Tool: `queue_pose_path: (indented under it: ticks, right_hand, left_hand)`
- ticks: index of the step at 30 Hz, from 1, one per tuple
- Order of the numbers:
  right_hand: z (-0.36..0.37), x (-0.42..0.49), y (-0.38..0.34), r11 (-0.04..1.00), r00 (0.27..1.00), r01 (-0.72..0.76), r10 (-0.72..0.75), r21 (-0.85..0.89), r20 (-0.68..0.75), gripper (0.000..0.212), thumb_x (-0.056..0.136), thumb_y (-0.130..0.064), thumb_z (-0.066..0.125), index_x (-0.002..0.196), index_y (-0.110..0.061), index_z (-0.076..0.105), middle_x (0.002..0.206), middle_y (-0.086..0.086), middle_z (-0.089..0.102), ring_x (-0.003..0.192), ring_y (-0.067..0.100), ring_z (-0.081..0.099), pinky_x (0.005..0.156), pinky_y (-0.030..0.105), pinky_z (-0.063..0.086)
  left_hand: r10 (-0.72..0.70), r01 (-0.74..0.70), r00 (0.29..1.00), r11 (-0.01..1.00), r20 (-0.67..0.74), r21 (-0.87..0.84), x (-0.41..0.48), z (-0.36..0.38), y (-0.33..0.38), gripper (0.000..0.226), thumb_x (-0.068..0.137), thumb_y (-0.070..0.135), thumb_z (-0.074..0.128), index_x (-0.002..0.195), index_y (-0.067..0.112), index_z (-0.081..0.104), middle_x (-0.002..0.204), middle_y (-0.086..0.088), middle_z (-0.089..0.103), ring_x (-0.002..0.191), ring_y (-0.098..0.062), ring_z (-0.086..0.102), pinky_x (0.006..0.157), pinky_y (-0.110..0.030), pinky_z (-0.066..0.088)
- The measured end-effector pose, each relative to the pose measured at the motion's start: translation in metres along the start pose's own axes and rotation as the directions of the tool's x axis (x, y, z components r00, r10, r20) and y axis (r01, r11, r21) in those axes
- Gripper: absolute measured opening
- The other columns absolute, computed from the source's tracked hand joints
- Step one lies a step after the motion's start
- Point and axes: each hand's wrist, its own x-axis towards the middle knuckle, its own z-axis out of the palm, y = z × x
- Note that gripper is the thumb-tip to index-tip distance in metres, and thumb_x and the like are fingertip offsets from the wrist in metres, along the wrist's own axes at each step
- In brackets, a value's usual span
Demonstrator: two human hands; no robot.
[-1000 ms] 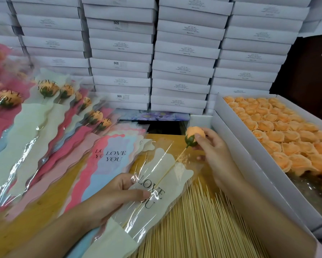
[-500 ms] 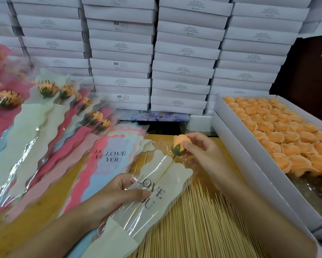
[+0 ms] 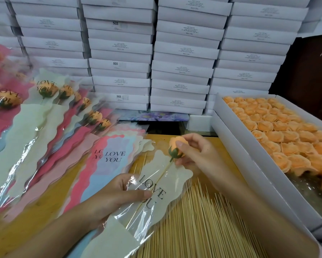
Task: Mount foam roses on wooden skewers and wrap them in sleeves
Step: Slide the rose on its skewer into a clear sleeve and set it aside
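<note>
Centre frame, the right hand [image 3: 193,153] pinches a soft peach foam rose [image 3: 176,146] with a green base. Its thin wooden skewer [image 3: 165,170] runs into a glossy cream-and-clear plastic sleeve [image 3: 173,176] printed "LOVE YOU". The left hand [image 3: 110,198] grips the sleeve above loose bamboo skewers [image 3: 203,220]. Stacked white cartons [image 3: 119,67] behind read "SGS".

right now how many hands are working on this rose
2. The left hand grips the cream sleeve beside its LOVE YOU print; the right hand pinches the orange foam rose on its skewer at the sleeve's top. No others show.
</note>
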Motion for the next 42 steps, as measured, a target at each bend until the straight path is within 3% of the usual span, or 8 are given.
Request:
queue_pose_path:
  ticks: [5, 8, 14, 17, 25, 32, 37, 42]
  right_hand:
    - [-0.001, 0.001, 0.005, 0.987, 0.999, 0.018, -0.011, -0.162, 0.044, 0.041, 0.074, -0.032, 0.083, 0.106, -0.038, 0.058, 0.116, -0.016, 0.061, 0.086, 0.001, 0.069, 0.070, 0.018, 0.052]
    - [-0.001, 0.002, 0.007, 0.995, 0.999, 0.034, -0.033, -0.090, 0.009, 0.044, 0.074, -0.019, 0.084, 0.105, -0.038, 0.059, 0.114, -0.011, 0.064, 0.074, 0.007, 0.072, 0.060, 0.018, 0.053]
    - [-0.005, 0.006, 0.006, 0.994, 0.985, 0.106, -0.104, 0.004, -0.141, 0.041, 0.075, -0.021, 0.083, 0.104, -0.034, 0.058, 0.099, -0.007, 0.073, 0.073, 0.004, 0.071, 0.056, 0.016, 0.050]
    - [-0.006, 0.006, 0.007, 0.992, 0.979, 0.125, -0.126, -0.013, -0.160, 0.036, 0.076, -0.027, 0.081, 0.101, -0.034, 0.055, 0.095, -0.010, 0.074, 0.064, 0.000, 0.066, 0.053, 0.015, 0.048]
    - [-0.006, 0.005, 0.009, 0.984, 0.977, 0.153, -0.165, -0.094, -0.136, 0.022, 0.083, -0.028, 0.075, 0.096, -0.033, 0.058, 0.093, -0.011, 0.074, 0.058, -0.004, 0.061, 0.048, 0.013, 0.043]
    - [-0.006, 0.004, 0.009, 0.981, 0.979, 0.157, -0.169, -0.111, -0.115, 0.009, 0.086, -0.025, 0.072, 0.089, -0.024, 0.064, 0.093, -0.008, 0.069, 0.067, 0.008, 0.065, 0.066, 0.028, 0.057]
    - [-0.008, 0.005, 0.008, 0.977, 0.977, 0.175, -0.188, -0.122, -0.104, 0.008, 0.086, -0.022, 0.073, 0.083, -0.022, 0.065, 0.080, -0.008, 0.069, 0.066, -0.001, 0.063, 0.060, 0.013, 0.048]
    - [-0.010, 0.005, 0.007, 0.975, 0.969, 0.193, -0.207, -0.109, -0.133, 0.009, 0.086, -0.019, 0.072, 0.079, -0.015, 0.068, 0.073, -0.004, 0.070, 0.067, 0.003, 0.064, 0.061, 0.013, 0.048]
  left_hand:
    - [0.012, -0.012, 1.000, 1.000, 0.015, -0.011, -0.001, 0.002, 0.003, 0.036, 0.052, 0.034, 0.094, 0.084, 0.032, 0.078, 0.090, -0.003, 0.077, 0.080, -0.014, 0.074, 0.064, -0.018, 0.055]
    - [0.024, -0.023, 0.999, 1.000, 0.030, -0.015, 0.000, 0.001, 0.004, 0.033, 0.053, 0.035, 0.093, 0.081, 0.038, 0.078, 0.095, 0.002, 0.077, 0.083, -0.011, 0.074, 0.065, -0.016, 0.054]
    - [-0.028, 0.040, 0.988, 0.996, 0.152, -0.078, -0.001, -0.005, 0.005, 0.050, 0.072, 0.025, 0.081, 0.119, 0.014, 0.068, 0.121, -0.017, 0.067, 0.102, -0.030, 0.069, 0.085, -0.035, 0.056]
    - [-0.094, 0.108, 0.988, 0.987, 0.126, -0.116, -0.001, -0.008, 0.000, 0.071, 0.052, 0.027, 0.094, 0.116, 0.008, 0.069, 0.117, -0.019, 0.069, 0.100, -0.032, 0.069, 0.081, -0.035, 0.055]
    - [-0.116, 0.122, 0.992, 0.981, 0.047, -0.150, -0.004, -0.003, 0.002, 0.077, 0.024, 0.026, 0.100, 0.097, 0.017, 0.078, 0.092, -0.001, 0.077, 0.081, -0.018, 0.074, 0.061, -0.026, 0.057]
    - [-0.103, 0.110, 0.993, 0.983, 0.054, -0.145, -0.004, -0.004, 0.002, 0.058, 0.055, 0.013, 0.085, 0.111, 0.008, 0.071, 0.118, -0.024, 0.067, 0.094, -0.035, 0.067, 0.078, -0.037, 0.057]
    - [-0.091, 0.098, 0.994, 0.988, 0.065, -0.122, -0.003, -0.004, 0.002, 0.055, 0.062, 0.013, 0.081, 0.115, 0.006, 0.068, 0.120, -0.026, 0.065, 0.100, -0.037, 0.064, 0.086, -0.039, 0.054]
    - [-0.071, 0.088, 0.989, 0.987, 0.130, -0.134, -0.003, -0.004, 0.003, 0.058, 0.068, 0.011, 0.078, 0.124, 0.006, 0.062, 0.119, -0.024, 0.065, 0.091, -0.033, 0.068, 0.078, -0.038, 0.055]
